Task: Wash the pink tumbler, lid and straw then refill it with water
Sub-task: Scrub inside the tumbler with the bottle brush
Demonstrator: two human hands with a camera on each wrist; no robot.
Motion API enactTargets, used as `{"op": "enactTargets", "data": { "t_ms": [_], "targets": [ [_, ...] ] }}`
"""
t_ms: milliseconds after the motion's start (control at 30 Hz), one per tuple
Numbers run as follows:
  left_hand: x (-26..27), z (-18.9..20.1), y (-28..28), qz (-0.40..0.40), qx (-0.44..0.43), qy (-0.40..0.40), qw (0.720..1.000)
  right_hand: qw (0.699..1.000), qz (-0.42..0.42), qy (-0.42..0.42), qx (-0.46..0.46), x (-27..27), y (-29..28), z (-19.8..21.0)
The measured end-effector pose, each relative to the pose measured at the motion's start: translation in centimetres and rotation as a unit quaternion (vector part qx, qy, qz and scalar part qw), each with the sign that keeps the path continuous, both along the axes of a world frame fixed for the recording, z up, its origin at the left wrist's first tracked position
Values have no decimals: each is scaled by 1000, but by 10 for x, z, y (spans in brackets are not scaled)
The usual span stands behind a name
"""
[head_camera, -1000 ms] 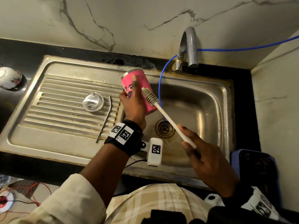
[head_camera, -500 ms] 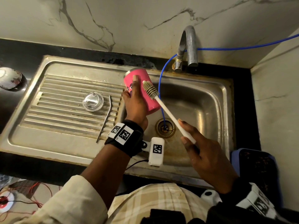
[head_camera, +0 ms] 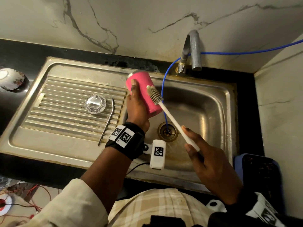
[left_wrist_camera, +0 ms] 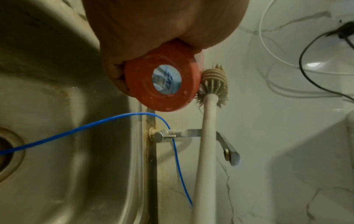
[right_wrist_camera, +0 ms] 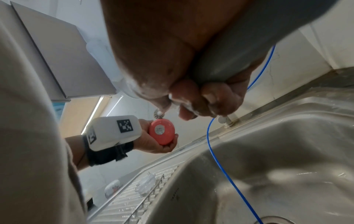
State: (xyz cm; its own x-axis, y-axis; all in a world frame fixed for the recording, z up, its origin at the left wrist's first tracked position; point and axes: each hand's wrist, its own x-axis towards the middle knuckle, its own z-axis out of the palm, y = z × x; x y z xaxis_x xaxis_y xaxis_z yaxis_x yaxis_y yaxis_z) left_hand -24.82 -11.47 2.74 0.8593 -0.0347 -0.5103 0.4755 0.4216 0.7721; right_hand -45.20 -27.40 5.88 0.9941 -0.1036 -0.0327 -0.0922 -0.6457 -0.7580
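Observation:
My left hand (head_camera: 136, 104) grips the pink tumbler (head_camera: 146, 90) tilted above the left edge of the sink basin (head_camera: 205, 104); its base (left_wrist_camera: 161, 82) (right_wrist_camera: 161, 131) faces the wrist cameras. My right hand (head_camera: 206, 158) holds the white handle of a bottle brush (head_camera: 172, 119). The brush's ribbed head (head_camera: 154, 95) (left_wrist_camera: 213, 84) lies against the tumbler's outer side. On the ribbed drainboard (head_camera: 57, 112) to the left lie the clear lid (head_camera: 95, 104) and the metal straw (head_camera: 107, 122), side by side.
The steel tap (head_camera: 193, 51) stands behind the basin with no water running. A thin blue tube (head_camera: 164, 89) runs from the right wall down into the drain (head_camera: 168, 131). A white bowl (head_camera: 10, 78) sits on the black counter far left; a dark blue-rimmed tray (head_camera: 260, 177) is at right.
The tumbler and left hand have shifted slightly left and away. The brush head has slid up along the tumbler's side, and the right hand has followed forward.

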Motion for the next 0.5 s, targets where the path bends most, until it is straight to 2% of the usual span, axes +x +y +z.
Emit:
{"op": "enactTargets", "data": {
  "t_ms": [100,333,500],
  "targets": [
    [10,1,9,29,-17,18,999,1000,23,14,-3,-9,-2,-3],
    [0,13,0,-9,-15,0,1000,1000,-7,-20,-10,6,4,10],
    [12,17,8,42,50,20,998,1000,9,-9,15,-5,1,9]
  ]
}}
